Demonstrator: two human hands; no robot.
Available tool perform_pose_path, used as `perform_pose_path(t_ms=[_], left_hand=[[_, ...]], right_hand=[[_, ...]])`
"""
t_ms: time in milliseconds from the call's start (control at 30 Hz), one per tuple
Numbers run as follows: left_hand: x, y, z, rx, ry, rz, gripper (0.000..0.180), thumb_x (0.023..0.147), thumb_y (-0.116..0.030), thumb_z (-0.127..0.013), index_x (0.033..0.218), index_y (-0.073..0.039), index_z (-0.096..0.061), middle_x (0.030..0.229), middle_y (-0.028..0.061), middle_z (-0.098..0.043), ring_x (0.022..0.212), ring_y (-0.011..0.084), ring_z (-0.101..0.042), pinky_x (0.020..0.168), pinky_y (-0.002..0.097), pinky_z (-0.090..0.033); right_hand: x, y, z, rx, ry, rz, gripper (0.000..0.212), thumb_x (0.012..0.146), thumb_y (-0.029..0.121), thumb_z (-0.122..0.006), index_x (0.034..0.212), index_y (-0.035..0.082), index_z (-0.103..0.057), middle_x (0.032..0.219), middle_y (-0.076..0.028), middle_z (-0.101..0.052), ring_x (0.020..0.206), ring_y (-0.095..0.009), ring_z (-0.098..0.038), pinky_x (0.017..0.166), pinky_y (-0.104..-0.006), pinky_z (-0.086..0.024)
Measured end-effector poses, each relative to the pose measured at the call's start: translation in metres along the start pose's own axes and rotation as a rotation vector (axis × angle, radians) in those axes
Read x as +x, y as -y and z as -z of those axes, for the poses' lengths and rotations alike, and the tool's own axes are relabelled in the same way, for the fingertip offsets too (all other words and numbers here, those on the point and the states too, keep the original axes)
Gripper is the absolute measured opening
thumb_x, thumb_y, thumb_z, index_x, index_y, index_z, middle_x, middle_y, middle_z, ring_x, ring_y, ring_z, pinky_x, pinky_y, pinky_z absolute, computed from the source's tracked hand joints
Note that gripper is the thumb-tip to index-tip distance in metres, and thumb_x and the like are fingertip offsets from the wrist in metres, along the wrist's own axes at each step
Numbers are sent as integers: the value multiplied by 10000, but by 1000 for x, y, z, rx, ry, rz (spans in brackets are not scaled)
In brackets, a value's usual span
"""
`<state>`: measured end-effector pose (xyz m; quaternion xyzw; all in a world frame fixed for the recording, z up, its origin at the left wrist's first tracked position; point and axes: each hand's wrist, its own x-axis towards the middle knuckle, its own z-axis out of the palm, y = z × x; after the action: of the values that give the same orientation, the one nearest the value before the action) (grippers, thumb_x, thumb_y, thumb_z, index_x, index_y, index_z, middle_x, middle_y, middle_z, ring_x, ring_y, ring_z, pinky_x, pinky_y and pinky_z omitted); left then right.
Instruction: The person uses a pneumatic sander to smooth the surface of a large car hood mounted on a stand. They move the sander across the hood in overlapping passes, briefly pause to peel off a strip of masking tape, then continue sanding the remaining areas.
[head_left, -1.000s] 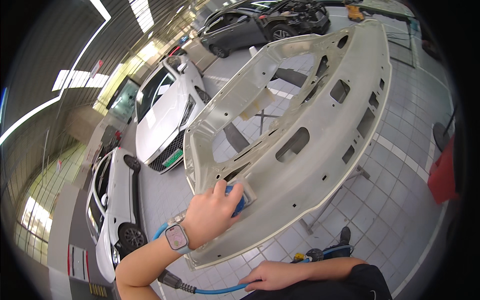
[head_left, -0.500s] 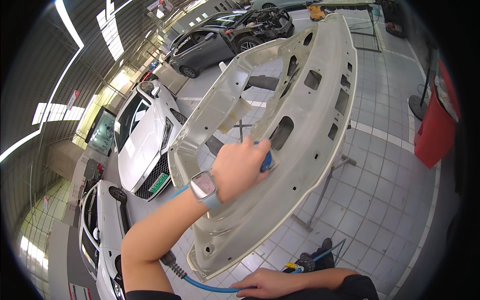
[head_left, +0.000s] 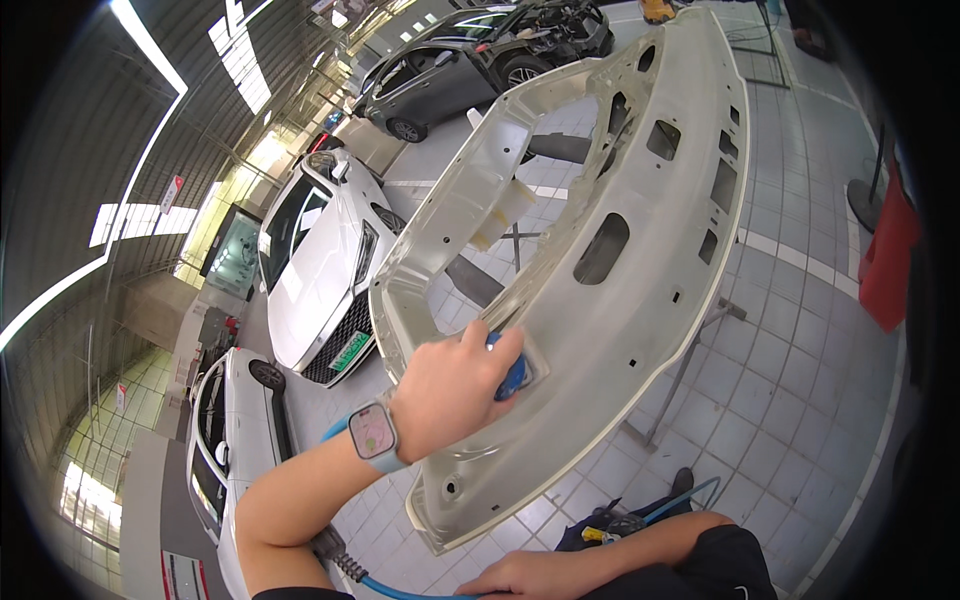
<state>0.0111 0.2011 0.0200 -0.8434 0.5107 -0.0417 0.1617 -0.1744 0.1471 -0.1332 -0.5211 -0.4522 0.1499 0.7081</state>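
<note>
A large pale grey-beige car tailgate panel (head_left: 600, 330), full of cutouts, lies raised on a stand in front of me. My left hand (head_left: 445, 390), with a watch (head_left: 373, 436) at its wrist, is closed over a blue sander (head_left: 513, 380). The sander's flat, pale square pad rests on the panel, on the near side of a long oval hole. Low in the view, my right hand (head_left: 525, 575) is closed around a blue hose (head_left: 395, 590). A dark ribbed sleeve covers part of this hose near my left elbow. The right fingertips are partly cut off by the lower edge.
Dark stand legs (head_left: 665, 400) show under the panel, above a tiled floor (head_left: 790, 400). A white car (head_left: 315, 270) and a second white car (head_left: 250, 440) stand to the left. Beyond is a grey car (head_left: 450, 75) with its front stripped. A red bin (head_left: 888, 265) stands at the right.
My left hand and the sander have slid toward me along the panel, away from the oval hole. The whole view has shifted slightly. My right hand stays at the hose.
</note>
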Motion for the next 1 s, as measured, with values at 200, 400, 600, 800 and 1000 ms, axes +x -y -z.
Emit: perform_pose_path(t_ms=[200,400,600,800,1000], left_hand=[[-60,23,-13,-11,-70,-79,580,786,-295,-882,1244,-105,-582,1060,140,-662,783,306,-738,620,389,-597],[-113,68,-39,-14,-143,-220,618,773,-297,-891,1273,-112,-578,1103,144,-661,798,303,-740,625,391,-596],[-149,133,-95,-48,-314,-330,645,752,-307,-906,1289,-123,-600,1125,125,-668,787,308,-740,627,399,-594],[-164,172,-134,-300,-461,-273,593,746,-317,-911,1245,-117,-659,1084,106,-677,750,336,-726,631,405,-594],[-133,145,-113,-295,-501,-430,548,788,-314,-876,1249,-139,-635,1050,102,-659,725,324,-704,603,414,-572]], right_hand=[[45,-27,-34,-103,-57,35,215,1035,199,-644,1092,9,-725,759,-210,-697,680,-347,-706,650,-432,-540],[110,-56,-79,-209,-173,-41,209,1051,194,-621,1072,9,-718,740,-195,-694,643,-327,-697,624,-426,-531],[167,-93,-122,-250,-337,-96,202,1064,176,-602,971,12,-677,690,-184,-653,614,-322,-679,607,-428,-521],[215,-125,-138,-386,-463,-117,207,1038,190,-624,943,12,-674,749,-218,-657,682,-378,-667,661,-456,-518],[218,-129,-133,-354,-518,-189,206,1032,196,-640,1014,2,-709,813,-238,-686,725,-402,-673,701,-473,-528]])
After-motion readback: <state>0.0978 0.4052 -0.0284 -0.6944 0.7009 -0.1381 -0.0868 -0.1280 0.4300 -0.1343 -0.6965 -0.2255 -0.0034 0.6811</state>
